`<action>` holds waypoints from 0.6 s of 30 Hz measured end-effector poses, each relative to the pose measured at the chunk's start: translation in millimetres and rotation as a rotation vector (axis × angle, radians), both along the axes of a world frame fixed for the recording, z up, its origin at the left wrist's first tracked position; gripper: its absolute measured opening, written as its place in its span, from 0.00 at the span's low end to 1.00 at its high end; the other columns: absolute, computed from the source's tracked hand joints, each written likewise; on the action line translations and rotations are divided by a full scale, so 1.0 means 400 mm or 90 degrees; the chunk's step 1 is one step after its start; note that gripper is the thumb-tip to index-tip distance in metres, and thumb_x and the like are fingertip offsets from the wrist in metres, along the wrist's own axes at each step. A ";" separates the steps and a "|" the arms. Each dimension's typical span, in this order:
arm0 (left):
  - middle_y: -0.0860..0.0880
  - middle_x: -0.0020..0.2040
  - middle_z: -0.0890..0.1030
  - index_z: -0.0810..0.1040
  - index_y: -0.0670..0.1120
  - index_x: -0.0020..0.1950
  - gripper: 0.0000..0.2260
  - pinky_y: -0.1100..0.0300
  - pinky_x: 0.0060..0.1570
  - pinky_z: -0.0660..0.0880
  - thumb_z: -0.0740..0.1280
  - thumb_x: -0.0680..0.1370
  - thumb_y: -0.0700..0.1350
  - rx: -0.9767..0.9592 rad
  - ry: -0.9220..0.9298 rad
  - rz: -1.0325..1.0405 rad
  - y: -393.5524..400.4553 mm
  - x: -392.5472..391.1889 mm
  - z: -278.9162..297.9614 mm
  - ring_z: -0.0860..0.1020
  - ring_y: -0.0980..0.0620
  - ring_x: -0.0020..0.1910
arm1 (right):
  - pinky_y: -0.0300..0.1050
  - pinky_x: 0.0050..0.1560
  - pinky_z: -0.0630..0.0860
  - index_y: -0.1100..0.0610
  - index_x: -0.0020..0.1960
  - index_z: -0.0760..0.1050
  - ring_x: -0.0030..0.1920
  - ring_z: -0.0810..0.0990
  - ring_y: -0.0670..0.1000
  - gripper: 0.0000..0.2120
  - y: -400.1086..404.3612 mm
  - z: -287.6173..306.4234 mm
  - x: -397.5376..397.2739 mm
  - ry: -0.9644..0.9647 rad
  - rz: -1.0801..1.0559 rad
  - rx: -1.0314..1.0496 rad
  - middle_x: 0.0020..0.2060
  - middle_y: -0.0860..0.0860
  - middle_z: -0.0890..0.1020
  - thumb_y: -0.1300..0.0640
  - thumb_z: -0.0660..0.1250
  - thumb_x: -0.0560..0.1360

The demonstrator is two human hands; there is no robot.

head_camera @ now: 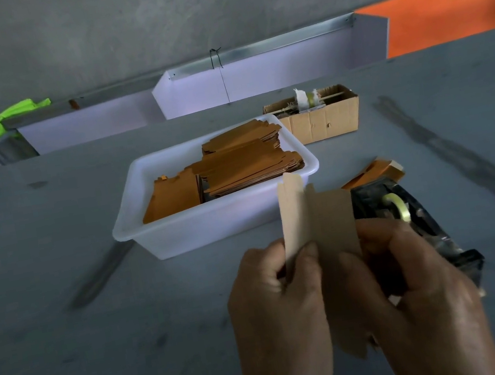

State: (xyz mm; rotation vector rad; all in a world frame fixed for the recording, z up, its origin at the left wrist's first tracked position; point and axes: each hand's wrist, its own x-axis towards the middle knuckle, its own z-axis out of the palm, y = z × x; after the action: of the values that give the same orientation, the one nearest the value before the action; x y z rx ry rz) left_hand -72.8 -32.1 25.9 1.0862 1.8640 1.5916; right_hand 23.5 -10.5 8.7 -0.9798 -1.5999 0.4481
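Your left hand (277,307) and right hand (422,288) both pinch one cardboard blank (319,224), held up off the table (102,345).

Its long axis runs from 6 to 12 o'clock, the top leaning slightly toward 11, with a fold line down its length. Your left thumb presses the left panel and your right fingers curl round the right edge. The tape dispenser (418,223) sits at 1 o'clock from your right hand, just behind it and partly hidden by it. That makes the right hand the nearer one for reaching tape, by my judgement, while the left would hold the fold. The white tray (213,226) with its stack of blanks (245,164) lies at 11 o'clock, beyond your left hand.
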 end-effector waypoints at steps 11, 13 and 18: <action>0.45 0.28 0.77 0.82 0.49 0.40 0.02 0.51 0.34 0.77 0.70 0.72 0.46 -0.013 -0.016 -0.076 0.007 0.007 0.011 0.74 0.49 0.28 | 0.22 0.37 0.70 0.48 0.54 0.79 0.40 0.79 0.40 0.11 -0.003 0.015 0.026 -0.040 0.017 -0.023 0.37 0.40 0.81 0.52 0.66 0.73; 0.41 0.32 0.80 0.82 0.48 0.41 0.07 0.41 0.39 0.80 0.67 0.68 0.49 -0.003 -0.071 -0.093 0.008 0.013 0.019 0.78 0.42 0.32 | 0.25 0.35 0.68 0.54 0.60 0.78 0.37 0.76 0.46 0.18 -0.013 0.018 0.012 -0.152 -0.009 0.032 0.38 0.45 0.78 0.51 0.61 0.73; 0.49 0.45 0.85 0.85 0.49 0.48 0.18 0.44 0.53 0.78 0.65 0.69 0.58 -0.068 -0.208 -0.203 0.009 0.006 0.033 0.83 0.52 0.48 | 0.36 0.34 0.74 0.53 0.52 0.82 0.34 0.77 0.45 0.21 -0.008 0.015 0.013 -0.054 0.127 -0.102 0.35 0.48 0.76 0.42 0.56 0.75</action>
State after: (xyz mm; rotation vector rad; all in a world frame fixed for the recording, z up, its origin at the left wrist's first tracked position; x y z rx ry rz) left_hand -70.3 -28.3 39.0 0.9542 1.4634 1.3735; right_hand 28.8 -13.8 14.5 -0.9735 -1.7668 0.6884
